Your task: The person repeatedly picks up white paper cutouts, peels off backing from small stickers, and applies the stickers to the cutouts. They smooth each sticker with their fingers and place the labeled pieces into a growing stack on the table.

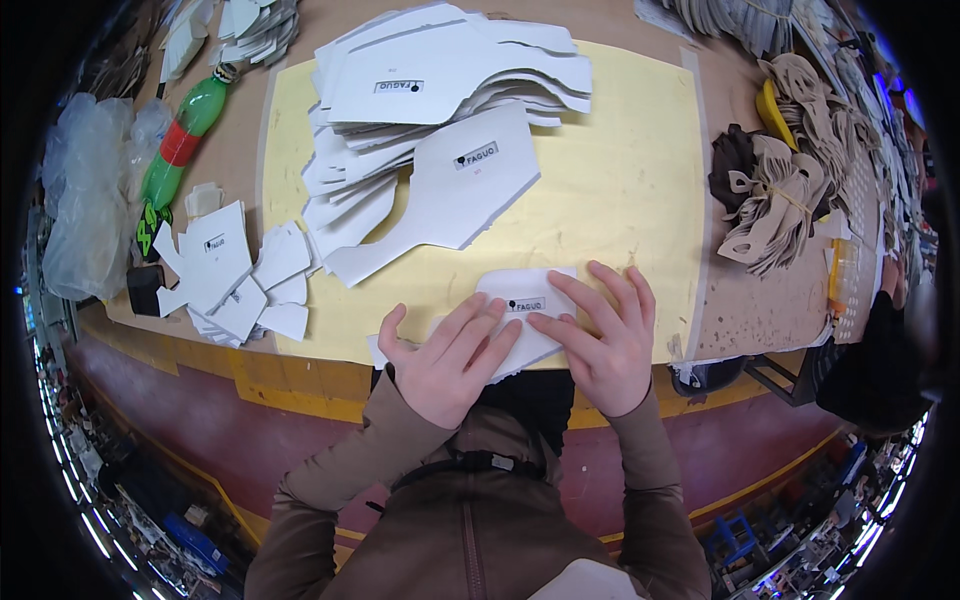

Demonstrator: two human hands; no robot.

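A white cut-out piece (pixel 527 293) with a small label lies at the near edge of the pale yellow cutting mat (pixel 620 190). My left hand (pixel 448 358) lies flat on its left part, fingers spread. My right hand (pixel 605 335) presses on its right part, fingertips next to the label. A large fanned stack of the same white shaped pieces (pixel 440 120) sits on the mat beyond my hands, apart from them.
A heap of smaller white pieces (pixel 235 280) lies to the left, with a green plastic bottle (pixel 180 150) and clear plastic bags (pixel 85 190) further left. Tied bundles of tan and brown cut-outs (pixel 780 190) sit at the right. The table's yellow front edge (pixel 300 385) runs below my hands.
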